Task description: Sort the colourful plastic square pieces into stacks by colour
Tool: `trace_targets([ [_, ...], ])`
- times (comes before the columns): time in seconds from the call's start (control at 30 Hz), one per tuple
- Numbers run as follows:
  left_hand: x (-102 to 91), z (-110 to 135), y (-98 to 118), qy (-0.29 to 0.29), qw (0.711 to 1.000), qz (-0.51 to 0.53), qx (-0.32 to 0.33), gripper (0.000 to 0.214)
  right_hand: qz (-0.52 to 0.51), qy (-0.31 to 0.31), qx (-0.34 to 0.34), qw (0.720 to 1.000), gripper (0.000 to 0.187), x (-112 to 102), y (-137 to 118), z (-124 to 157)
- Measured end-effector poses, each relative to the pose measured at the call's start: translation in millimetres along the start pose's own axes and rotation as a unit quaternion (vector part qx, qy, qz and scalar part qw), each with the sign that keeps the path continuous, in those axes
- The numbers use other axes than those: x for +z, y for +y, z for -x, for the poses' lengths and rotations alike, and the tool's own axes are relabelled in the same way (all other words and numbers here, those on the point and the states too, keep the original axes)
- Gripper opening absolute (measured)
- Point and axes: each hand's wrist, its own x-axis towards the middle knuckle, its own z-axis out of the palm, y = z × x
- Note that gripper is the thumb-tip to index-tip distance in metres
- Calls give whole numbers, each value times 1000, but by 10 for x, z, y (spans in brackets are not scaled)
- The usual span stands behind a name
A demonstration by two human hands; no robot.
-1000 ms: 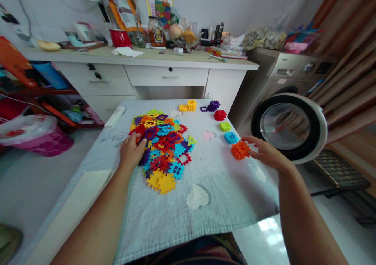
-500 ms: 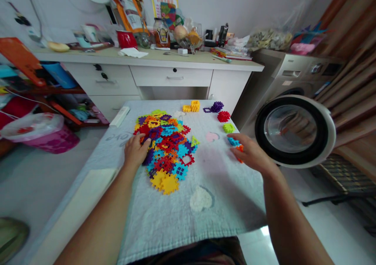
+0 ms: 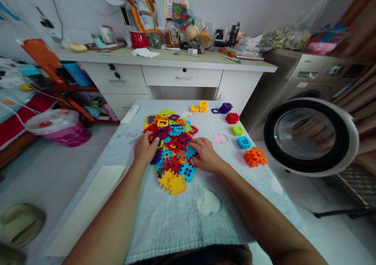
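Observation:
A heap of notched plastic building tiles in many colours lies in the middle of the cloth-covered table. My left hand rests against the heap's left edge, thumb apart from the fingers. On the opposite side, my right hand reaches onto the heap with its fingers spread; its fingertips partly cover red and blue tiles. Two yellow tiles overlap at the near end. Sorted groups curve along the right: orange, blue, green, red, purple and yellow.
A white bar-shaped object lies at the table's far left corner. Behind stands a white cabinet with jars and packets on top. At the right a washing machine's round door hangs open. A pink bin stands left.
My right hand has left the blue and orange pieces at the right and moved left to the heap. The orange and blue groups are now uncovered. My left hand stays at the heap.

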Motion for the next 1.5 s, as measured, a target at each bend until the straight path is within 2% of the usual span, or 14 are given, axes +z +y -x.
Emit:
trace_targets([
  [0.13, -10, 5, 9, -1, 1000, -2, 7, 46, -6, -5, -6, 1000, 49, 72, 25, 33],
  [0.33, -7, 18, 0, 6, 1000, 7, 5, 45, -41, 32, -19, 998, 30, 21, 42, 62],
  [0.63, 2, 17, -27, 8, 1000, 11, 15, 45, -55, 149, -51, 986, 14, 36, 71, 65],
  [0.87, 3, 17, -28, 6, 1000, 10, 21, 46, -52, 233, -44, 970, 17, -70, 123, 119],
  [1.13, -13, 25, -15, 0, 1000, 10, 12, 46, -67, 118, -38, 990, 22, -1, 199, 130],
  [1.33, -18, 22, -13, -5, 1000, 10, 5, 47, -42, 53, 3, 998, 34, -29, 167, 133],
  [1.5, -32, 14, 3, -5, 1000, 5, 4, 43, 4, 0, 0, 1000, 50, -112, 83, 108],
])
